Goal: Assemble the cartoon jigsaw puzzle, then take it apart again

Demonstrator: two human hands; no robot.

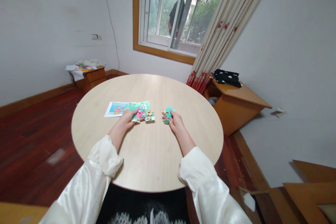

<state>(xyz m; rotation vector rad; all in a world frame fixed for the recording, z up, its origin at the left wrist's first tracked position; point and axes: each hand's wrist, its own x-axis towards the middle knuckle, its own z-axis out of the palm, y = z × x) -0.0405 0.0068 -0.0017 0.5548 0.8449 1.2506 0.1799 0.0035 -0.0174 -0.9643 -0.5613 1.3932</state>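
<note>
Pinching the near left edge of a colourful, flat, joined section of cardboard-like jigsaw puzzle (143, 111), the left hand (127, 118) has its thumb on top and its other fingers mostly hidden, probably to keep the interlocked pieces from parting. Across a small gap, the right hand (177, 120) pinches a smaller turquoise puzzle cluster (168, 112) between thumb and fingers, seemingly by its outer side so the jagged edge facing the left fingers stays uncovered. A small dark-green puzzle piece (166, 121) shows just below the right fingertips; whether it is held, I cannot tell. Beyond the left fingers, a white-bordered printed paper sheet (108, 111) lies partly behind the section, perhaps for easy comparison. Under both hands spreads a round, pale wood-grain table (149, 161). Farther out, ahead of the fingers, are a wood-framed sliding window (168, 14) and a cream fabric curtain with red flowers (223, 24); an orange-brown wooden cabinet (231, 108) stands beyond the right hand, above dark red floorboards (34, 143).
</note>
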